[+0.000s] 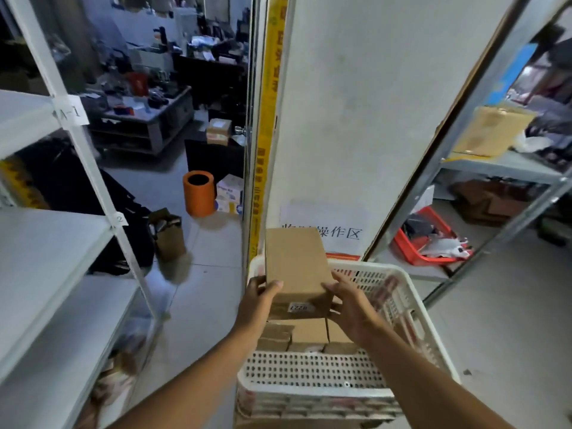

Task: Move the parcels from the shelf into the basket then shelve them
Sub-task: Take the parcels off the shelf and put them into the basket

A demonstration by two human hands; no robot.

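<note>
- Both hands are holding a plain cardboard box [297, 267] over the near-left part of the white basket [402, 292], just above more boxes [309, 334] packed inside.
- Left hand [255, 305] is gripping the box's near-left corner, thumb on top, fingers wrapping the left side.
- Right hand [349, 305] is gripping the near-right corner, fingers [332, 289] curling onto the top face.
- The box is looking stiff, dry and fairly light, so probably not slippery or fragile; its flat sides are offering the best hold.
- White shelves [46, 243] are standing at left, likely where it is heading.
</note>
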